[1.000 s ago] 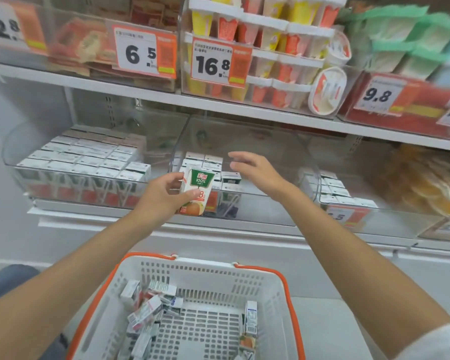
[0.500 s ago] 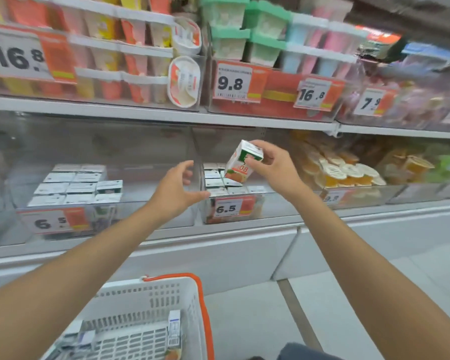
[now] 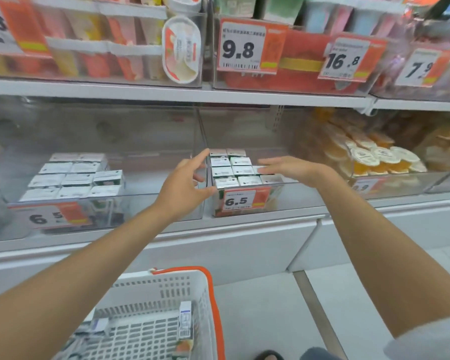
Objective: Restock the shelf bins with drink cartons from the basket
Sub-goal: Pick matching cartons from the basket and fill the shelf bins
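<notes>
Right hand [image 3: 289, 168] lay flat, empty, atop the bin's [image 3: 296, 201] cartons [image 3: 231, 172], likely levelling them; left hand [image 3: 185, 185] hovered loose and empty at the bin's left corner.

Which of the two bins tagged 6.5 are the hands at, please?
The right-hand bin: the left hand is at its left corner and the right hand reaches over its drink cartons.

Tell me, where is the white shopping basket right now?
In the head view the basket sits at the bottom, left of centre, below the 6.5 shelf bins and under the person's left forearm, with a few drink cartons inside.
</notes>
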Demonstrator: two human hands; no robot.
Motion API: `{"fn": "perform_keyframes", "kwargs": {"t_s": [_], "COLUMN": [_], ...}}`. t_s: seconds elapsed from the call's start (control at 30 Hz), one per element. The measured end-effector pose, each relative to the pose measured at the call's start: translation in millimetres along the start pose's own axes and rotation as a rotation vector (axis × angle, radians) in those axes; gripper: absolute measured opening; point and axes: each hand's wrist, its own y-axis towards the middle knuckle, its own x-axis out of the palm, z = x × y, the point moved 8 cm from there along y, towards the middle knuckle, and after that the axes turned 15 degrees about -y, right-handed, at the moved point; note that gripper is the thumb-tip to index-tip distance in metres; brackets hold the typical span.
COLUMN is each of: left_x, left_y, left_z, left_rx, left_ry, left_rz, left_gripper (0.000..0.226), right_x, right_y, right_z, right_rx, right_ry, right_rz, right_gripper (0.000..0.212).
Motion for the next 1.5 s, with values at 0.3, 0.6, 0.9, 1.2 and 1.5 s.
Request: {"fn": "perform_keyframes", "kwargs": {"t_s": [0.3,0.6,0.9,1.2,1.5], "left_x": [-39,-138,-156,-105,-88], "left_y": [-101,-297,-385,-384,-389], "left_z": [-27,-196,-280,-282,-277], "left_rx": [0.015,-0.642,-0.852,-0.869,-0.887], "left_ry": [0.13,0.14,-0.117,-0.149,-0.16], "left_rz": [0.042,-0.106,0.023,-0.152,-0.119], "left_gripper": [0.027,0.027,0.021,0.025,0.024], "right_x": [118,408,536,548,516], "right_y": [-81,-85,-84,-86,-81], "right_z": [-90,-97,-22,-17,-23], "right_rx": [-0.267,-0.22,-0.051,-0.052,0.002], "right_ry": [0.215,-0.155,-0.592,-0.744,-0.311], "right_rz": [0.333,-0.407,-0.641,-0.598,-0.394], "right_gripper": [0.012,0.033,0.055,0.056,0.024]}}
